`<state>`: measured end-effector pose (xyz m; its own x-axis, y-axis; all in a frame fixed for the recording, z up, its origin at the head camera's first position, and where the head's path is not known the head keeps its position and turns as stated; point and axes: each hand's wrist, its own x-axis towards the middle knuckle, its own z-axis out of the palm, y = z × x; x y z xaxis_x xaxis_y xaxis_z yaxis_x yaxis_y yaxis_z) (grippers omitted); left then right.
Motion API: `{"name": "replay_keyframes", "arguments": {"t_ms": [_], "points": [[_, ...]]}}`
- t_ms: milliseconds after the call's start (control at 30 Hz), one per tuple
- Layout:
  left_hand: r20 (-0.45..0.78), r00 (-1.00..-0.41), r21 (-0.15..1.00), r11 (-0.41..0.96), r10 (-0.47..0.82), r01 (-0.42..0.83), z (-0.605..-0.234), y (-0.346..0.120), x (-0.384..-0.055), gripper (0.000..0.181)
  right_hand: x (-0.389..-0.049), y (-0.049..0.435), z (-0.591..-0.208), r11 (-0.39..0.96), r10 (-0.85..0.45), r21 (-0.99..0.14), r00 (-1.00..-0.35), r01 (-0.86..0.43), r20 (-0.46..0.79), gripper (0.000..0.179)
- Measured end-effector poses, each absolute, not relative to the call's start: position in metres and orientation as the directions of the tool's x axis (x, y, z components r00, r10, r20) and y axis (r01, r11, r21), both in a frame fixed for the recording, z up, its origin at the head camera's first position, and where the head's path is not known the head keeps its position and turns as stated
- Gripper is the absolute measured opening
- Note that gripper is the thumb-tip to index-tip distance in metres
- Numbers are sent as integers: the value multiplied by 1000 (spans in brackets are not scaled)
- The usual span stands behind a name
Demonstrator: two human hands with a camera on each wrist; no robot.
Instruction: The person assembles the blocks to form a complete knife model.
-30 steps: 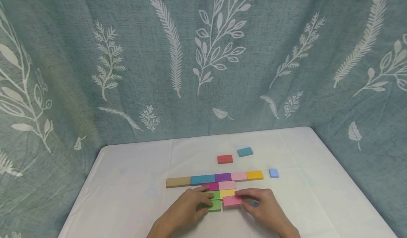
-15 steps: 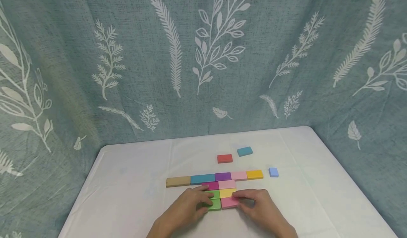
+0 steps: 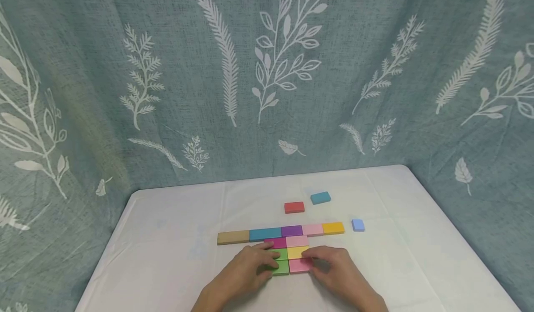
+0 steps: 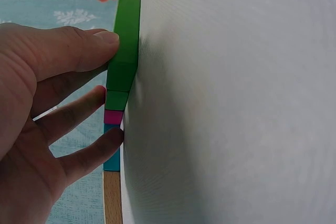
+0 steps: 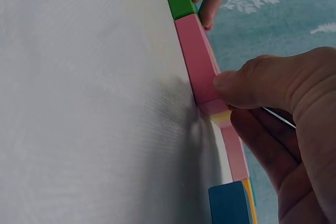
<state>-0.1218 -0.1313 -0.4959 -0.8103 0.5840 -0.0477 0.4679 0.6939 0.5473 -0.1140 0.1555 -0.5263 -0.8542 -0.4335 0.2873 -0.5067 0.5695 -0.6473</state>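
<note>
In the head view, my right hand [image 3: 340, 270] pinches the right end of a pink block [image 3: 299, 266] between thumb and fingers. The block lies flat beside the near green block [image 3: 281, 268], end against end. My left hand [image 3: 248, 270] rests its spread fingers along the left side of the block group, touching the two green blocks and a magenta block [image 3: 275, 243]. In the left wrist view its thumb lies against the near green block [image 4: 125, 45]. A yellow block [image 3: 297, 252] and a light pink block [image 3: 297, 241] lie just beyond the held one.
Behind runs a row with a wooden block [image 3: 233, 238], a teal block [image 3: 265, 234], a purple block [image 3: 291, 231], pink and orange blocks. Loose lie a red block [image 3: 294, 207], a teal block [image 3: 320, 198] and a light blue square [image 3: 358, 225]. A blue block [image 5: 230, 203] sits near my right hand.
My right hand has moved slightly left and nearer, setting the pink block down flat against the green one's end. The left hand has stayed in place.
</note>
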Motion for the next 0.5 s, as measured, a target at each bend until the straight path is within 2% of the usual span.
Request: {"name": "replay_keyframes", "arguments": {"t_ms": [267, 500], "points": [[-35, -811, 552, 687, 585, 472, -497, -132, -122, 23, -114, 154, -526, 587, -431, -645, -863, -490, 263, 37], [-37, -811, 557, 686, 584, 469, -498, -132, -121, 24, -114, 154, -530, 570, -426, -637, -850, -519, 310, 38]]}}
